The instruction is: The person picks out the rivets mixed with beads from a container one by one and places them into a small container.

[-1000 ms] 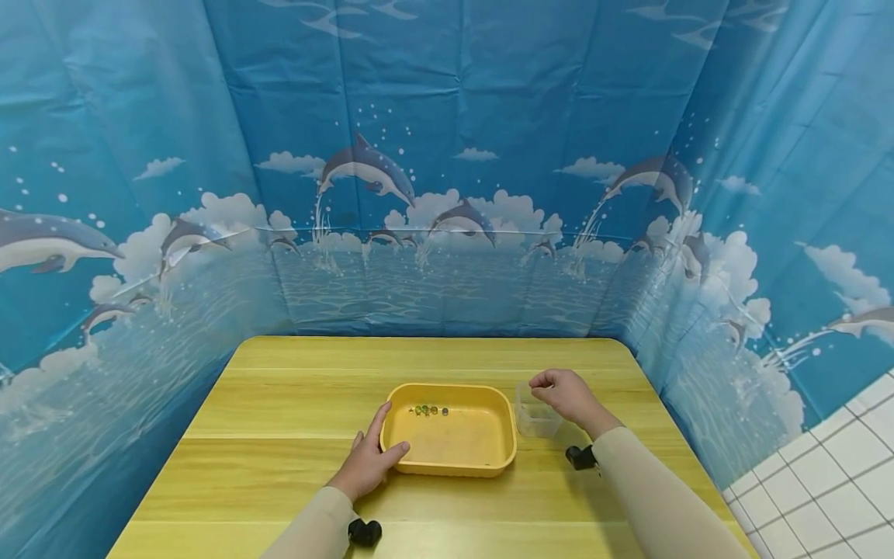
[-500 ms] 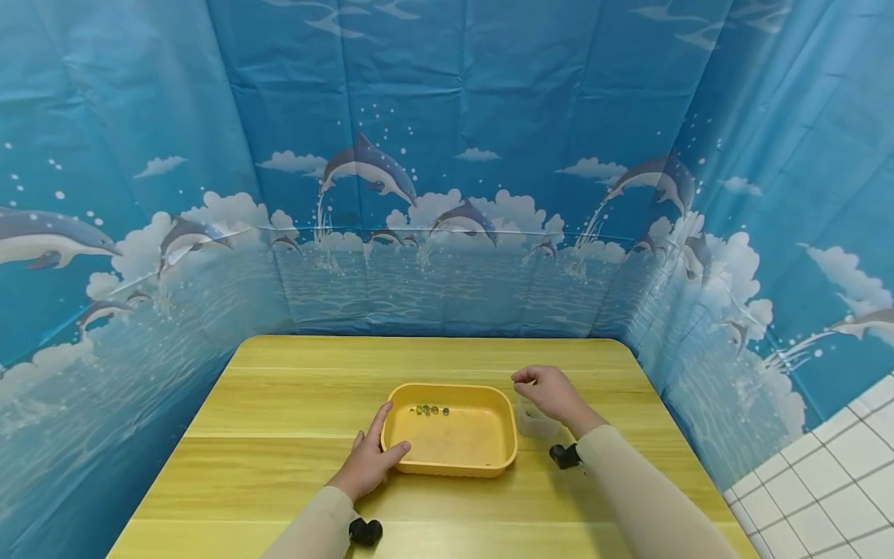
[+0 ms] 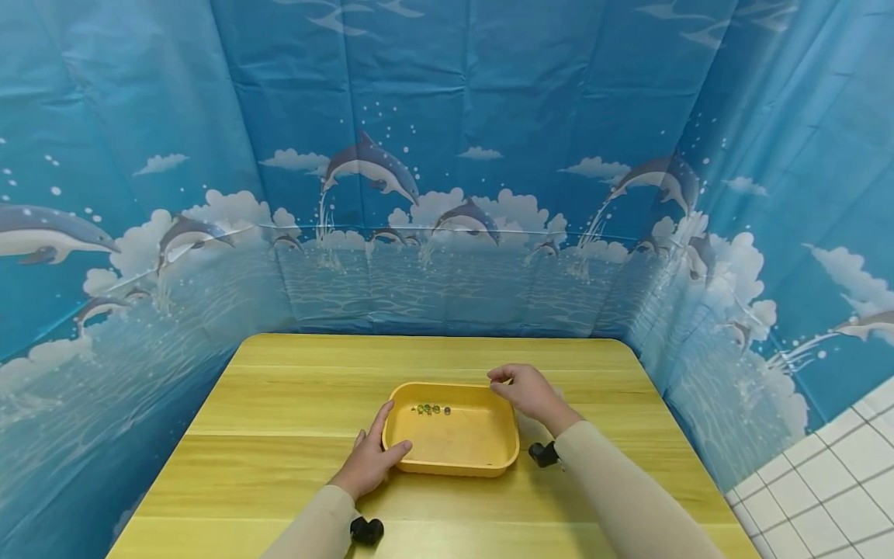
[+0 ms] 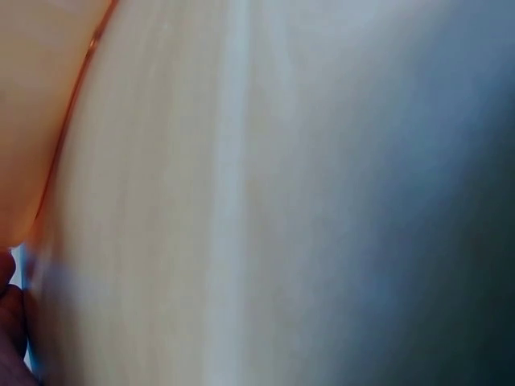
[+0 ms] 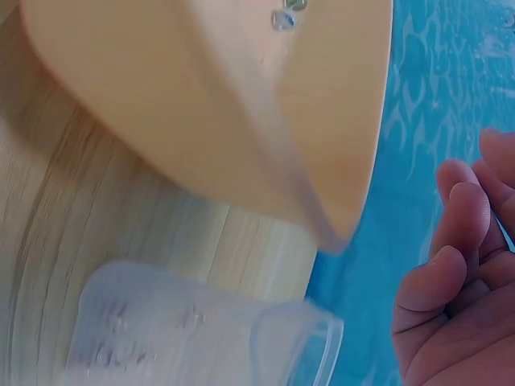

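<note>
A yellow plastic tray (image 3: 457, 439) stands on the table, with several small green and bluish glass marbles (image 3: 427, 409) near its far left. My left hand (image 3: 370, 462) rests at the tray's left front corner, index finger straight along the left rim and thumb over the edge. My right hand (image 3: 527, 392) is over the far right corner of the tray, its fingers bent toward the thumb. Whether something small is pinched there I cannot tell. A clear plastic box (image 5: 189, 330) with some small glassy pieces in it sits beside the tray, mostly hidden by the right arm in the head view.
The yellow wood-grain table (image 3: 279, 388) has rounded far corners. Blue dolphin-print curtains (image 3: 447, 295) hang behind it and along both sides. White tiles (image 3: 838, 473) show at the lower right. Each wrist carries a small black camera (image 3: 366, 531).
My right hand has moved left from above the clear box to the tray's far right corner. The left hand, tray and marbles have stayed in place.
</note>
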{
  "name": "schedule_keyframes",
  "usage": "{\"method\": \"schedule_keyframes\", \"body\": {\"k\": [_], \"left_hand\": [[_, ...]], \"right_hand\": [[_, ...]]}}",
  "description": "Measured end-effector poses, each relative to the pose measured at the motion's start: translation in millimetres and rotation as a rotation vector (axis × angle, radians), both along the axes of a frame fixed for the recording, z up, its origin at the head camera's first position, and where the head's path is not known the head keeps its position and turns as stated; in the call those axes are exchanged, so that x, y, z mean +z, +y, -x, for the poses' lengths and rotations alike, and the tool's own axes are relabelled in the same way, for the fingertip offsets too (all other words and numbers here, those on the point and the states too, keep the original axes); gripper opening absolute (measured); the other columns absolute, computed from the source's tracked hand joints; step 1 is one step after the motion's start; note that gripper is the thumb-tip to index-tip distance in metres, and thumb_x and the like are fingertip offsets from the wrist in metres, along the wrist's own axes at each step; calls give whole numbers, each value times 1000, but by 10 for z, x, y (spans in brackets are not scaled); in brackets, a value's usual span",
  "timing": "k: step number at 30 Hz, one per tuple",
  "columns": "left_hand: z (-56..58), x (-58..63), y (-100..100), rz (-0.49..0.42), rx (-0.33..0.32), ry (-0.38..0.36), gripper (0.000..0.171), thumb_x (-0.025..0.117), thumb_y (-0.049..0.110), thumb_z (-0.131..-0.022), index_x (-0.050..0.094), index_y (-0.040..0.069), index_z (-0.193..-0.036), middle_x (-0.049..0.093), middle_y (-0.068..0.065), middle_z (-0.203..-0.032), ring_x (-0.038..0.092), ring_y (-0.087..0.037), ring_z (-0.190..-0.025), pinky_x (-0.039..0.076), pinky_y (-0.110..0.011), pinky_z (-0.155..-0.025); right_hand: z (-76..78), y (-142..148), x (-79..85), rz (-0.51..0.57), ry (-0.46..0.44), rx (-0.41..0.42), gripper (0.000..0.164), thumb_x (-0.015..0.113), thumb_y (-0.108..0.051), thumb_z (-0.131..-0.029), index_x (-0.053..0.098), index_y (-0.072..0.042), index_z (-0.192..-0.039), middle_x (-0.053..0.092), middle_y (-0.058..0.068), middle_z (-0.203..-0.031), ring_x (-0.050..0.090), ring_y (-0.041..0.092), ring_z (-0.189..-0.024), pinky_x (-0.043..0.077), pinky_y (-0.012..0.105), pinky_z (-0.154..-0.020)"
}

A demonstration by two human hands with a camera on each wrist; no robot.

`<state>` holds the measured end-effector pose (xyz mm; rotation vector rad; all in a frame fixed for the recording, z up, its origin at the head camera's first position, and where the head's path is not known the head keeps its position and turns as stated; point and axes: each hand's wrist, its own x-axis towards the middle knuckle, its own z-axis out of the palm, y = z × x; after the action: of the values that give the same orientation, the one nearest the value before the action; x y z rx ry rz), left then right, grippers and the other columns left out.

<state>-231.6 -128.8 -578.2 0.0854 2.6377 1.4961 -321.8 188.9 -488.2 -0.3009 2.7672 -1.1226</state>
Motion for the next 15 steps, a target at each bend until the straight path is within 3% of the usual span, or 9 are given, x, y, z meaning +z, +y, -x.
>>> {"method": "schedule_keyframes", "body": {"k": [6,11,15], "left_hand": [[1,-2,-3,3,-3,2,77,59,53,-85,10,51,-143,41,-12,-143,0,-53,-137,14,-76,-98],[13,-16,-10,3,-2,-2,77,59,54,-84,10,51,-143,42,-13,-142,0,-53,-137,14,-76,-97],[22,-30,-15,4,-4,3,78,59,54,-84,10,50,-144,43,-14,-142,0,-53,-137,16,-76,-97]], "right_hand": [[33,-141,-27,-6,-3,20,24,62,-30,-89,66,-28,-113,64,-8,-106,58,13,-93,51,32,-76],[43,-245,-41,-1,-2,45,29,61,-30,-90,65,-21,-118,64,-7,-106,58,14,-93,51,32,-75],[42,-319,-50,0,-6,58,29,61,-30,-90,65,-22,-118,64,-8,-106,58,13,-92,50,31,-73]]}}
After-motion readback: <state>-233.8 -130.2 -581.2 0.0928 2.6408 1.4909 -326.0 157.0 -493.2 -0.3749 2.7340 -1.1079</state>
